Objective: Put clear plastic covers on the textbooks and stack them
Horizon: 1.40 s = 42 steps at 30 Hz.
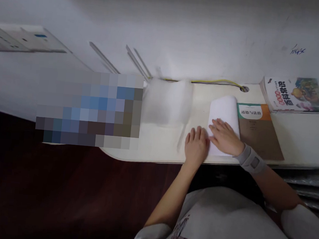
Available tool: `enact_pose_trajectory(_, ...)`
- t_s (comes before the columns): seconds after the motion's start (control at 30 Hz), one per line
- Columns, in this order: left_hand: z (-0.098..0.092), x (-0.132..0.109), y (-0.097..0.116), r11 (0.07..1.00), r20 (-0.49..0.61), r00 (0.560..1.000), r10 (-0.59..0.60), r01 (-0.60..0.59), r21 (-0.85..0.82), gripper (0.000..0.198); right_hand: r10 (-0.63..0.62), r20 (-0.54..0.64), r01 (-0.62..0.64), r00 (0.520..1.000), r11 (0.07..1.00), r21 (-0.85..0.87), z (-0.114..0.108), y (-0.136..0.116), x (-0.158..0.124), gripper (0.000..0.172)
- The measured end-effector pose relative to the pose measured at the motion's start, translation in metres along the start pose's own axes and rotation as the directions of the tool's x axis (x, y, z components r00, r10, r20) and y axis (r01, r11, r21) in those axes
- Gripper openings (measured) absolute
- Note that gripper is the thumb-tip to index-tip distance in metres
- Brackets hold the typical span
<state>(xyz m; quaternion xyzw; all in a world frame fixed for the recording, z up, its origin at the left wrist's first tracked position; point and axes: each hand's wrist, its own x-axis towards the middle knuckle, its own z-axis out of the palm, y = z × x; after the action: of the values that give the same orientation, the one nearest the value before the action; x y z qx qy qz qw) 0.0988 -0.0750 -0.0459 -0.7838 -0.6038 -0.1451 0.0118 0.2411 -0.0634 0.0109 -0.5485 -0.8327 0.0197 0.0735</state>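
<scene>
Both hands lie flat on a white sheet (223, 114) near the front edge of the table (151, 148). The left hand (196, 146) covers the sheet's lower left edge, half on paper and half on the table. The right hand (225, 137) sits further in, fingers spread and pointing left across the paper. Neither hand's grip has closed on anything – the fingers are stretched out and the palms are down, pressing rather than grasping. The far end of the sheet curls upward, so the flat palms look set to hold it down where it would otherwise spring back.

The sheet's right edge meets a brown textbook (260, 134) with a green and orange title band. I cannot tell whether the sheet is a leaf of that book or a loose paper laid against it. A grey wrist band (251, 161) wraps the right wrist just off the table's edge.

A stack of colourful books (298, 95) lies further right by the wall, well apart from the hands. A yellow cable (218, 81) runs along the back of the table to a cable hole (244, 89). Left of the hands sits a blurred, pale, translucent thing (168, 101) – too smeared to name. Nothing lies between the hands and the sheet.
</scene>
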Motion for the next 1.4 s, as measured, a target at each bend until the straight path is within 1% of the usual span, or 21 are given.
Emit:
enact_pose_trajectory(0.07, 0.001, 0.0, 0.0, 1.0, -0.017, 1.0, 0.006, -0.005, 0.01, 0.044, 0.054, -0.031, -0.054, 0.998, 0.999, 0.004, -0.008, 0.023, 0.022, 0.047)
enact_pose_trajectory(0.13, 0.002, -0.001, -0.001, 1.0, -0.038, 0.999, 0.011, -0.011, 0.015, 0.043, 0.152, -0.045, -0.152, 0.987, 0.988, 0.001, -0.012, 0.05, 0.049, 0.053)
enact_pose_trajectory(0.2, 0.003, -0.001, -0.001, 1.0, -0.053, 0.999, 0.011, -0.011, 0.009, 0.043, 0.242, -0.007, -0.242, 0.97, 0.97, 0.015, -0.012, 0.074, 0.072, 0.065)
enact_pose_trajectory(0.27, 0.004, -0.001, -0.001, 1.0, -0.062, 0.998, 0.004, -0.004, -0.003, 0.044, 0.271, 0.05, -0.273, 0.961, 0.961, 0.038, -0.008, 0.088, 0.086, 0.072)
enact_pose_trajectory(0.3, 0.005, -0.001, -0.001, 1.0, -0.063, 0.998, 0.0, -0.001, -0.011, 0.044, 0.272, 0.056, -0.275, 0.961, 0.961, 0.043, -0.005, 0.092, 0.09, 0.073)
enact_pose_trajectory(0.43, 0.004, -0.002, -0.001, 1.0, -0.053, 0.999, 0.001, -0.002, -0.022, 0.05, 0.282, -0.02, -0.281, 0.959, 0.959, 0.021, 0.006, 0.093, 0.089, 0.064)
enact_pose_trajectory(0.53, 0.002, -0.001, 0.0, 1.0, -0.028, 1.0, 0.01, -0.011, -0.026, 0.056, 0.289, -0.039, -0.29, 0.956, 0.957, 0.004, 0.012, 0.09, 0.087, 0.059)
enact_pose_trajectory(0.8, -0.002, -0.001, 0.001, 0.999, 0.021, 1.0, 0.0, 0.001, -0.04, 0.063, 0.256, -0.022, -0.257, 0.966, 0.966, -0.034, 0.016, 0.092, 0.09, 0.05)
enact_pose_trajectory(1.03, -0.003, -0.001, 0.001, 0.999, 0.056, 0.998, -0.002, 0.004, -0.037, 0.069, 0.212, 0.003, -0.211, 0.977, 0.977, -0.033, 0.016, 0.094, 0.091, 0.048)
enact_pose_trajectory(1.13, -0.002, -0.001, 0.001, 0.999, 0.051, 0.999, 0.004, -0.002, -0.053, 0.071, 0.196, 0.025, -0.195, 0.98, 0.98, -0.021, 0.016, 0.09, 0.091, 0.049)
enact_pose_trajectory(1.23, 0.0, -0.001, 0.0, 0.998, 0.027, 1.0, 0.01, -0.008, -0.067, 0.069, 0.207, 0.025, -0.206, 0.978, 0.978, -0.035, 0.013, 0.087, 0.091, 0.049)
enact_pose_trajectory(1.4, 0.003, -0.001, -0.004, 0.995, -0.022, 1.0, 0.011, -0.013, -0.104, 0.06, 0.24, 0.02, -0.238, 0.971, 0.969, -0.069, 0.007, 0.091, 0.085, 0.049)
